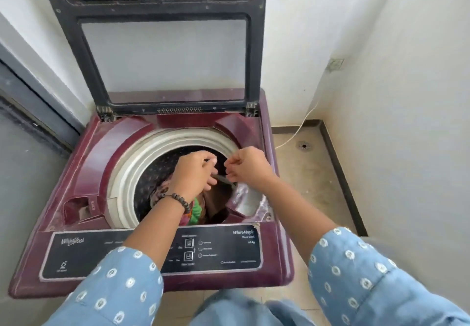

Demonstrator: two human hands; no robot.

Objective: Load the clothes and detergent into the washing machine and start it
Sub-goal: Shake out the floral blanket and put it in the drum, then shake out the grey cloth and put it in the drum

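Note:
A maroon top-loading washing machine [84, 163] stands with its lid [162, 53] raised upright at the back. Coloured clothes [197, 212], brown, green and patterned, lie in the drum inside the white rim [122, 173]. Both my hands hover over the drum opening, close together. My left hand [192, 175], with a bead bracelet on the wrist, and my right hand [250, 167] pinch a small thin dark item [225, 179] between them. It is too small to identify. The black control panel [229, 249] runs along the front edge under my forearms.
White walls close in on the right and behind the machine. A dark door frame [30, 97] runs along the left. On the tiled floor to the right lie a white cable [297, 127] and a floor drain [303, 145]. A recessed compartment [78, 208] sits at the machine's front left.

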